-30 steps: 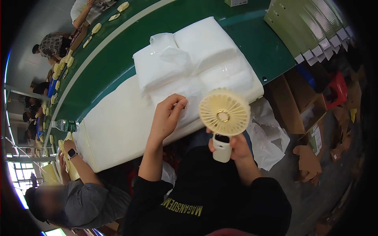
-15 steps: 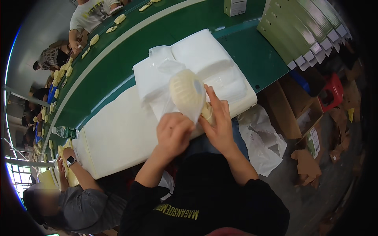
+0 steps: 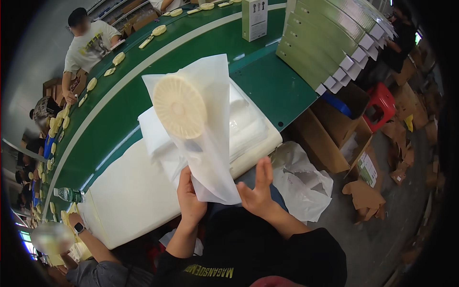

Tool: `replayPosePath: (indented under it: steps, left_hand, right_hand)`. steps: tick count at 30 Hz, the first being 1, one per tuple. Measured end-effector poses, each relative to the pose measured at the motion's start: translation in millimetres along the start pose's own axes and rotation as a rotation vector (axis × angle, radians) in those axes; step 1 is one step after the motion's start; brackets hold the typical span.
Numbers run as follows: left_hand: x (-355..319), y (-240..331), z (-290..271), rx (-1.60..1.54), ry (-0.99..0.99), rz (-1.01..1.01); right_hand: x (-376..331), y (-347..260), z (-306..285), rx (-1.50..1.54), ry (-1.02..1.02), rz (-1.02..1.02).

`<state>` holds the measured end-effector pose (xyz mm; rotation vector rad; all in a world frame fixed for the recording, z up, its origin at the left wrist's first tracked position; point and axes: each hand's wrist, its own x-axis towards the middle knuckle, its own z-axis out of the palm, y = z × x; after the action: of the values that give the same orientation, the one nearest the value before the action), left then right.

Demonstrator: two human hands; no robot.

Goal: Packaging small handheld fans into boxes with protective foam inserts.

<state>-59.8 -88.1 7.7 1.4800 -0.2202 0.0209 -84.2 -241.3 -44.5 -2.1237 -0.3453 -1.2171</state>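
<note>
A cream handheld fan [image 3: 179, 106] with a round ribbed head is inside a frosted plastic bag [image 3: 217, 165], lifted in front of me with the head uppermost. The bag's film veils the fan's handle. My left hand [image 3: 192, 203] grips the lower left side of the bag, thumb in front. At the bag's lower right corner is my right hand [image 3: 258, 193], its fingers stretched and apart, the thumb close to the film. Behind the bag, a pile of white plastic bags [image 3: 251, 126] lies on the white padded surface [image 3: 134, 191].
A green conveyor belt [image 3: 215, 48] curves past, carrying more cream fans. Green boxes [image 3: 330, 40] stand stacked at the right, and a single box [image 3: 255, 20] stands upright on the belt. Open cartons [image 3: 315, 138] and a red stool [image 3: 380, 107] are on the right. A co-worker's arm [image 3: 93, 239] is at left.
The fan now sits fully within the bag and is held higher, further left. My left hand has shifted to the bag's lower side; my right hand has come off the fan and opened.
</note>
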Motion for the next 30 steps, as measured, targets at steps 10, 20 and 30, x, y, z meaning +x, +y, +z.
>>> replayPosePath:
  steps: [10,20,30]
  left_hand:
    - [-5.9,32.7,31.0,0.0,-0.649,0.466]
    - [2.0,26.5,-5.1,0.225,-0.484,0.254]
    - [90.5,94.0,75.9,0.479,-0.241,1.012]
  right_hand:
    - [85.5,87.4,-90.5,0.52,0.384,0.252]
    - [279.6,172.4,-203.5,0.498,0.469,0.527]
    - [251.0,70.4,-135.8,-0.111,0.195,0.038]
